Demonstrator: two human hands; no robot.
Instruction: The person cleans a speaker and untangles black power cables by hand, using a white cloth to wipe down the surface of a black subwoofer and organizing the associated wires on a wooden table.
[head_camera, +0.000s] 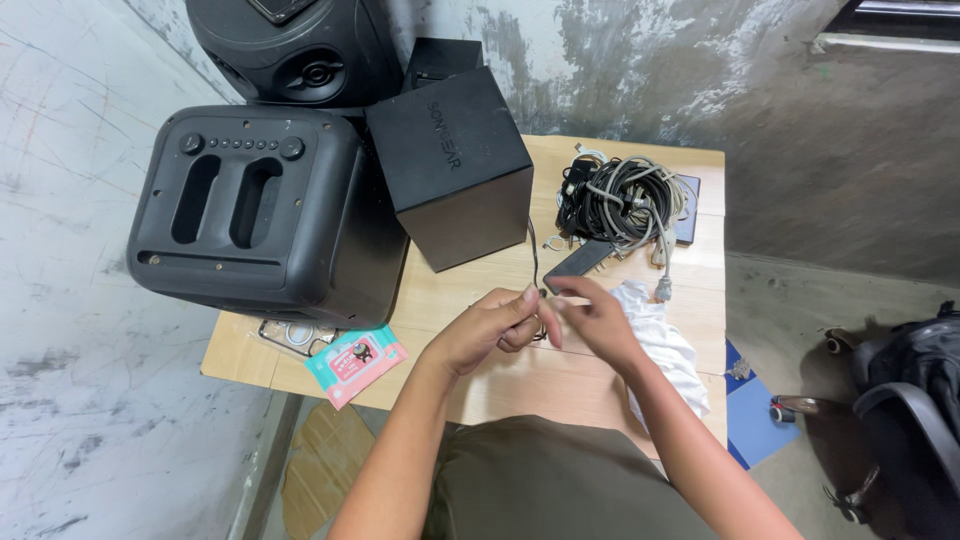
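Note:
My left hand (495, 325) and my right hand (598, 320) meet over the middle of a small wooden table (560, 375). Both pinch the end of a thin dark cable (534, 250) that runs up toward a black cube speaker (450, 165). My left fingers curl around the cable end; my right fingertips touch it from the other side. A crumpled white cloth (665, 340) lies just right of my right hand. A flat black device (580, 260) lies just beyond my fingers.
A large black speaker with handle slots (260, 210) fills the table's left side, with another round speaker (300, 45) behind it. A tangle of grey and black cables (625, 200) sits at the back right. A teal and pink packet (355, 362) lies front left. A black bag (915, 400) rests on the floor at right.

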